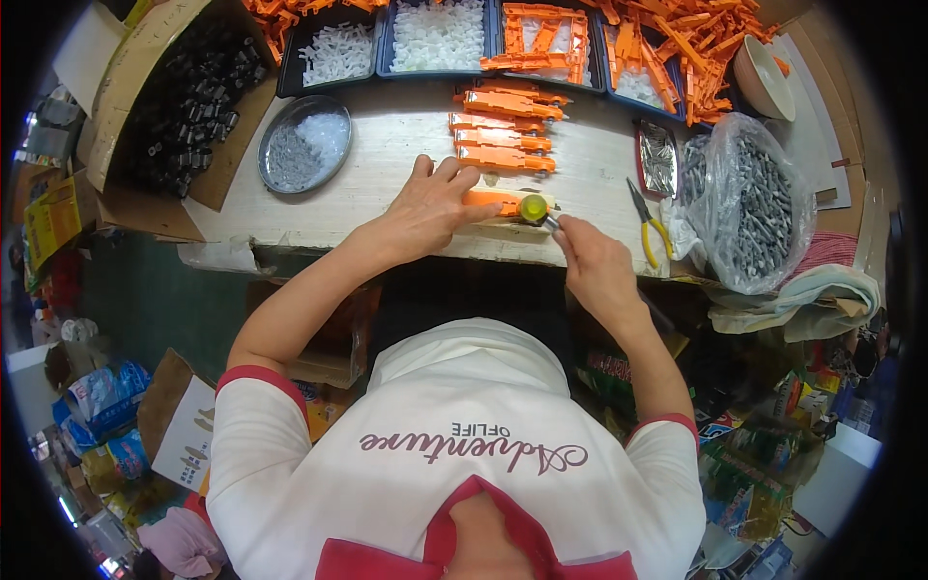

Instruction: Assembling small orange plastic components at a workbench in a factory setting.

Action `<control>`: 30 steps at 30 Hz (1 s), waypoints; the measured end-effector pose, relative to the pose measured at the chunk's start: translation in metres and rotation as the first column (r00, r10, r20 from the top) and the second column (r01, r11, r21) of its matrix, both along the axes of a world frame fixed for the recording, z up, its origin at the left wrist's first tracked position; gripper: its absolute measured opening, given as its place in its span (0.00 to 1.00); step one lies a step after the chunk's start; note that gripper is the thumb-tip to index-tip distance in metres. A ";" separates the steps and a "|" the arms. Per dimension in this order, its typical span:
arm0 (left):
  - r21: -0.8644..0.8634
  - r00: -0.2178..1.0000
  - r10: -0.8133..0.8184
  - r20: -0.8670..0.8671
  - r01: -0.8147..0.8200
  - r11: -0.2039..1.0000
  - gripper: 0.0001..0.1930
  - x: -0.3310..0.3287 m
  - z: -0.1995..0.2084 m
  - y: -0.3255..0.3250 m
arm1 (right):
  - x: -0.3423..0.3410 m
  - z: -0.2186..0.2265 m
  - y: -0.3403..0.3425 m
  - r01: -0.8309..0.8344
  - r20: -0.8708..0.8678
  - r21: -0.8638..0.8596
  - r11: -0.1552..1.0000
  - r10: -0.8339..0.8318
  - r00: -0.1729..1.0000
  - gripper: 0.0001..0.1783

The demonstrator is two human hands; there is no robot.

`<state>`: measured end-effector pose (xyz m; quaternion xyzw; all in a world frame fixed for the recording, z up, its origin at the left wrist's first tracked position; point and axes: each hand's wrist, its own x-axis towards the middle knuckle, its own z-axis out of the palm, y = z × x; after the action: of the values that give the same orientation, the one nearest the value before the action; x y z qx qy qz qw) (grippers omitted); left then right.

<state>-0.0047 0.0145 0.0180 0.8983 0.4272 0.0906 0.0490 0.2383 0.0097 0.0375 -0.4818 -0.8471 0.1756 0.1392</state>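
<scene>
My left hand (430,208) rests at the table's near edge, its fingers pressing an orange plastic part (481,198) down. My right hand (594,259) is closed round the handle of a small mallet. The yellow-green mallet head (533,208) is over the right end of that part and hides it; whether they touch I cannot tell. Just beyond my left fingers, several similar orange pieces (503,137) lie in a stacked row, with thin metal tips at their right ends.
Trays of white plastic bits (437,37) and orange parts (546,43) line the back. A round dish (306,145) and a carton of black pieces (198,116) are left. Yellow-handled pliers (653,232), a pouch of pins (658,158) and a bag of grey screws (759,208) lie right.
</scene>
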 end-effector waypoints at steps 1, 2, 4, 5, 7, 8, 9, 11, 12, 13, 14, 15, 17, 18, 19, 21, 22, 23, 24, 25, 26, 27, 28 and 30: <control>-0.002 1.000 -0.001 0.001 0.001 1.000 0.28 0.000 0.000 0.000 | -0.001 0.006 0.001 0.019 -0.047 0.046 0.999 -0.017 0.999 0.09; 0.012 1.000 -0.003 -0.004 0.003 1.000 0.28 0.000 0.000 0.000 | -0.002 0.011 0.002 0.036 -0.095 0.091 0.995 -0.028 0.995 0.09; 0.023 1.000 -0.002 -0.008 0.002 1.000 0.28 0.001 0.002 0.000 | -0.007 0.022 0.002 0.060 -0.139 0.135 0.989 -0.041 0.989 0.08; -0.059 0.999 0.005 -0.044 -0.007 0.998 0.28 0.002 0.007 0.002 | -0.009 0.025 0.001 0.097 -0.184 0.179 0.979 -0.063 0.981 0.07; -0.141 0.997 0.002 -0.078 -0.013 0.990 0.27 0.004 0.011 0.002 | -0.011 0.008 0.004 0.073 0.001 0.092 0.993 -0.073 0.997 0.06; -0.141 0.997 0.007 -0.075 -0.018 0.990 0.27 0.004 0.011 0.002 | -0.013 0.002 0.007 0.053 0.183 0.003 0.999 -0.053 0.982 0.05; -0.141 0.997 0.012 -0.072 -0.022 0.990 0.26 0.004 0.011 0.001 | -0.012 0.005 0.008 0.053 0.183 0.003 0.999 -0.053 0.982 0.05; -0.088 0.999 0.009 -0.033 -0.012 0.996 0.26 0.003 0.006 0.000 | -0.013 0.016 0.010 0.046 0.087 0.067 0.997 -0.052 0.995 0.06; -0.035 1.000 0.004 0.006 -0.003 0.999 0.26 0.002 0.004 0.000 | -0.013 0.016 0.009 0.042 0.087 0.067 0.997 -0.048 0.995 0.06; -0.034 1.000 0.008 0.005 -0.008 0.999 0.26 0.002 0.005 0.001 | -0.012 0.014 0.007 0.038 0.082 0.089 0.995 -0.045 0.996 0.07; -0.074 1.000 0.008 -0.029 -0.010 0.997 0.26 0.004 0.007 0.005 | -0.010 0.013 0.005 0.042 0.078 0.107 0.993 -0.051 0.996 0.07; -0.112 0.998 0.006 -0.064 -0.013 0.994 0.26 0.005 0.009 0.006 | -0.012 0.010 0.002 0.046 0.079 0.105 0.993 -0.055 0.995 0.07; -0.129 0.999 0.008 -0.051 -0.015 0.992 0.25 0.004 0.007 0.003 | -0.017 0.003 -0.001 0.054 0.244 0.022 0.998 -0.058 0.968 0.08; -0.145 0.999 0.014 -0.038 -0.020 0.989 0.25 0.004 0.006 0.002 | -0.014 0.003 0.003 0.017 0.238 0.038 0.999 -0.026 0.971 0.08; -0.143 0.999 0.016 -0.041 -0.021 0.990 0.25 0.004 0.005 0.001 | -0.013 0.002 0.003 0.016 0.235 0.040 0.999 -0.025 0.972 0.08; -0.089 1.000 0.031 0.004 -0.031 0.996 0.25 0.004 0.002 0.000 | -0.012 -0.001 0.004 0.017 0.234 0.025 1.000 -0.022 0.972 0.09; -0.088 0.999 0.034 0.003 -0.034 0.996 0.25 0.003 0.000 0.001 | -0.011 0.000 0.004 0.014 0.233 0.026 1.000 -0.019 0.972 0.09; -0.106 0.994 0.059 0.097 -0.049 0.993 0.23 0.002 -0.003 0.002 | -0.012 0.000 0.003 0.025 0.227 0.022 0.999 -0.030 0.973 0.09; -0.125 0.978 0.086 0.190 -0.062 0.990 0.22 0.000 -0.006 0.004 | -0.012 0.001 0.002 0.037 0.221 0.017 0.999 -0.040 0.974 0.09; -0.127 0.978 0.092 0.186 -0.069 0.989 0.22 -0.001 -0.008 0.005 | -0.012 0.001 0.004 0.031 0.218 0.015 0.999 -0.033 0.975 0.09; -0.135 0.942 0.153 0.297 -0.117 0.984 0.20 0.000 -0.012 0.006 | -0.010 0.002 0.006 0.020 0.219 0.001 1.000 -0.020 0.976 0.09; -0.148 0.890 0.212 0.403 -0.165 0.975 0.19 0.001 -0.015 0.005 | -0.009 0.003 0.007 0.008 0.220 -0.013 1.000 -0.005 0.976 0.09; -0.152 0.890 0.221 0.400 -0.173 0.973 0.19 0.002 -0.016 0.002 | -0.009 0.003 0.006 0.000 0.217 -0.018 1.000 0.004 0.976 0.09; -0.139 0.873 0.262 0.411 -0.224 0.965 0.19 0.003 -0.016 0.001 | -0.011 0.007 0.009 -0.004 0.161 0.004 1.000 0.003 0.987 0.09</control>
<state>-0.0021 0.0159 0.0021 0.7930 0.5190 0.2711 0.1681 0.2278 0.0190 0.0442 -0.4926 -0.8569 0.1345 0.0709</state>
